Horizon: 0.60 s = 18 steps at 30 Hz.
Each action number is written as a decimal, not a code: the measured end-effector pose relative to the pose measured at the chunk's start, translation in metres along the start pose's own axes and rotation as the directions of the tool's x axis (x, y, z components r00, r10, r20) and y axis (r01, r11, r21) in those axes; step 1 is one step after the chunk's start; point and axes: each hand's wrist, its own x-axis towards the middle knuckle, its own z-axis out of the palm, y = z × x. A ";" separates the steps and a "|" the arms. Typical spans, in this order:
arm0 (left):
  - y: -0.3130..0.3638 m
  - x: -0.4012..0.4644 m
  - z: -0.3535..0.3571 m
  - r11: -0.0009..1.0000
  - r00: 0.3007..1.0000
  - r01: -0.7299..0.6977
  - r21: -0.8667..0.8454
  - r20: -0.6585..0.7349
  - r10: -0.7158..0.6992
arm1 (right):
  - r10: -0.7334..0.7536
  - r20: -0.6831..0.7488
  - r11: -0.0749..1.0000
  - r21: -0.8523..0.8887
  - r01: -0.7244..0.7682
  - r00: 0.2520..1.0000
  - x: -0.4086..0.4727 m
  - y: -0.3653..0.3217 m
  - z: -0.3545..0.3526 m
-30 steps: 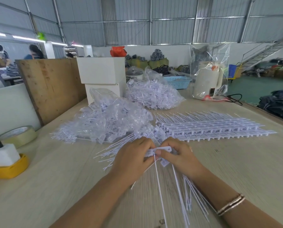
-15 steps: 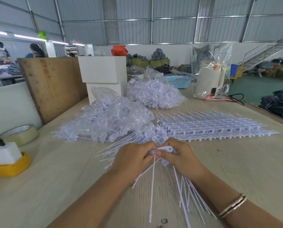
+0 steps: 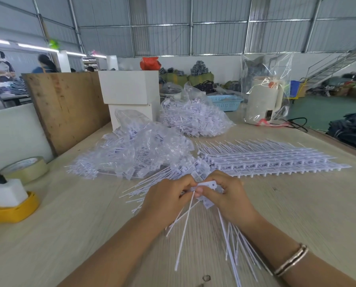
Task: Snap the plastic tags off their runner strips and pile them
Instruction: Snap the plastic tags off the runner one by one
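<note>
My left hand (image 3: 168, 200) and my right hand (image 3: 228, 196) meet over the table's middle, both pinching a white runner strip of tags (image 3: 207, 185). Long thin tag tails (image 3: 185, 228) hang from the strip toward me, and more tails fan out below my right hand. Loose white tags (image 3: 150, 183) lie in a pile just left of my hands. A stack of whole runner strips (image 3: 272, 160) lies to the right behind my hands.
Two clear bags of tags (image 3: 139, 150) (image 3: 193, 119) sit behind the pile. White boxes (image 3: 129, 88), a wooden board (image 3: 67, 108), a tape roll (image 3: 27, 168), a yellow holder with a white plug block (image 3: 9, 206) and a bagged kettle (image 3: 262, 102) ring the table.
The two hands have stayed together on the strip. One long tail between them has swung a little, and the strip's end now sticks up more above my right fingers.
</note>
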 end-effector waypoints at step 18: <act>0.001 0.000 -0.006 0.984 0.990 0.068 -0.167 0.137 -0.045 | -0.174 0.044 0.919 -0.353 0.178 0.984 -0.002 0.003 0.000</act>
